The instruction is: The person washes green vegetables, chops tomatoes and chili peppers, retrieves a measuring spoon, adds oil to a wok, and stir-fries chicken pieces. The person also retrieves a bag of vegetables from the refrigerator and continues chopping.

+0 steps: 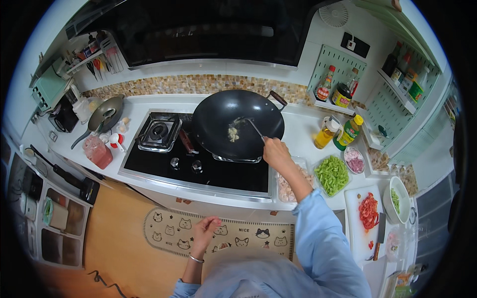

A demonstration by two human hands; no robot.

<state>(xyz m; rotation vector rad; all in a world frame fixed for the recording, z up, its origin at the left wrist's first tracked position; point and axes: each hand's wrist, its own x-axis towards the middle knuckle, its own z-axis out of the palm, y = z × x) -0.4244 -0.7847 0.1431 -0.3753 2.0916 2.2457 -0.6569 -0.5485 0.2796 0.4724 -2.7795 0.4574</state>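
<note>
A large black wok (216, 115) sits over the right burner of the gas stove (227, 177). My right hand (276, 153) grips the handle of a metal spatula (256, 128), whose far end is in the wok beside a small pale clump of food (233, 134). My left hand (207, 229) hangs in front of the stove above the patterned mat, fingers curled; whether it holds anything cannot be told. Right of the stove, partly under my right forearm, lies a clear tray of pale raw meat pieces (286, 188), next to a container of chopped green vegetable (331, 173).
A cutting board (354, 223) holds sliced red pepper and a cleaver (381, 229). Near it stand a white bowl (388, 208), a small onion dish (354, 160) and oil bottles (349, 131). Left of the stove are a pan (106, 111) and a pink-filled bag (97, 152).
</note>
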